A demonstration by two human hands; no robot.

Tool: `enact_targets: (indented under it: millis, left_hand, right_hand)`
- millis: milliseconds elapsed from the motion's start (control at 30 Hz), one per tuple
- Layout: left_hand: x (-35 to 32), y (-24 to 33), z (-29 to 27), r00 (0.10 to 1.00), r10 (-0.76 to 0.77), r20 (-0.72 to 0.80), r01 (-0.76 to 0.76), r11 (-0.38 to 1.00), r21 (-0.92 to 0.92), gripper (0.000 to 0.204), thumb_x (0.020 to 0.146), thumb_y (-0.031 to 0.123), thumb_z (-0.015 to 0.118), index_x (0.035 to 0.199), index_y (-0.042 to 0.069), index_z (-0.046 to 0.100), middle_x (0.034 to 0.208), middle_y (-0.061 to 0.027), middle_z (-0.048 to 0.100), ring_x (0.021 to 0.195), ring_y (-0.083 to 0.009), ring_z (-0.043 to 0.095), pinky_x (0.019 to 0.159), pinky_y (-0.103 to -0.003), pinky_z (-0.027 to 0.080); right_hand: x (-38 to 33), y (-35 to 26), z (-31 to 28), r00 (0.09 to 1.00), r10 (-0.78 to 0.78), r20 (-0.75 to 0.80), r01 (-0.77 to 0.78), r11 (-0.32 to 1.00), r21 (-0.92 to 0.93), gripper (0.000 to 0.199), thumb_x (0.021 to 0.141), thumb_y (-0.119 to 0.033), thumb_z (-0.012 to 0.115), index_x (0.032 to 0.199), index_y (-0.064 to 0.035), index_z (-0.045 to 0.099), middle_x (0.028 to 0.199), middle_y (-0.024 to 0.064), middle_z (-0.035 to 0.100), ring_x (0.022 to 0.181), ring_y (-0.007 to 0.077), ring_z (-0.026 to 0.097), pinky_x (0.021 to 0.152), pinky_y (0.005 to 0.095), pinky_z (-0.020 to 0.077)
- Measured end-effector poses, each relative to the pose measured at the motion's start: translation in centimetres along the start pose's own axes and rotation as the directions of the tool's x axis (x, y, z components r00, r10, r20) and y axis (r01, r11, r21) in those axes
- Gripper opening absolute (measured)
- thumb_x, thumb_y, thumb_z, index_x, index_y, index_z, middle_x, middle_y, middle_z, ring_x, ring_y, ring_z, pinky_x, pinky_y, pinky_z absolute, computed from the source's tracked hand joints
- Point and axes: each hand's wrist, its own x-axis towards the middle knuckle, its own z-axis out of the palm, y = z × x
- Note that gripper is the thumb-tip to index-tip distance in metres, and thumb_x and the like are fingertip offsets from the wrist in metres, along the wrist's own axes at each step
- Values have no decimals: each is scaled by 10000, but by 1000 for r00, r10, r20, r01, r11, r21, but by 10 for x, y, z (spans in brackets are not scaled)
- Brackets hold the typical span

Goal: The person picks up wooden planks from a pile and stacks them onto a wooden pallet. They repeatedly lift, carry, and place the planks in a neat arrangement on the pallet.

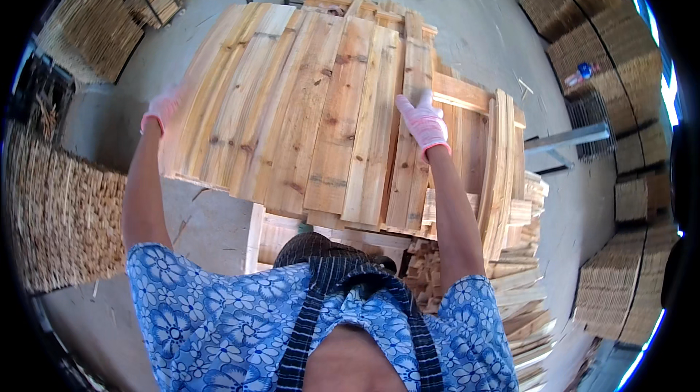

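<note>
Your left hand (162, 109), in a pale glove, curls around the left edge of the wide panel of pale, knotty wooden slats (306, 107), apparently gripping it, though the fingers are hidden behind the wood. Your right hand (423, 123) lies flat and open on the panel's right side. The panel tilts above a stack of loose wooden boards (510, 275), which stands below and right of it.

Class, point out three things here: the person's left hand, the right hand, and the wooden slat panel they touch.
left hand (162, 109), head view, back of glove.
right hand (423, 121), head view, back of glove.
wooden slat panel (306, 107), head view, middle slat.
</note>
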Motion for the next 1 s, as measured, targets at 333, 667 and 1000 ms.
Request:
enact_targets:
  millis: [333,667,1000]
  left_hand:
    - [27,-20,38,981,-168,92,191,832,-520,961,925,725,519,1536,-7,405,1586,-206,434,1450,-346,430,1204,-361,303]
    - [37,-54,42,998,56,-19,-53,989,136,525,988,135,513,1504,56,452,1488,-176,509,1305,-365,553,1090,-355,453]
    - [-89,335,-80,776,520,-357,-617,508,-601,462,974,301,670,1361,60,595,1203,-166,680,1147,-305,643,1022,-382,484]
  right_hand:
    - [42,65,31,946,-321,-37,312,875,371,856,925,-409,631,1647,-228,206,1565,380,308,1439,489,396,1177,461,365]
    - [6,47,40,927,-368,-70,369,867,334,867,886,-493,691,1594,-147,328,1562,378,300,1433,469,399,1181,473,357]
    - [-13,58,-54,921,-353,161,324,928,183,866,897,-554,673,1601,-185,329,1584,317,331,1439,428,424,1150,483,406]
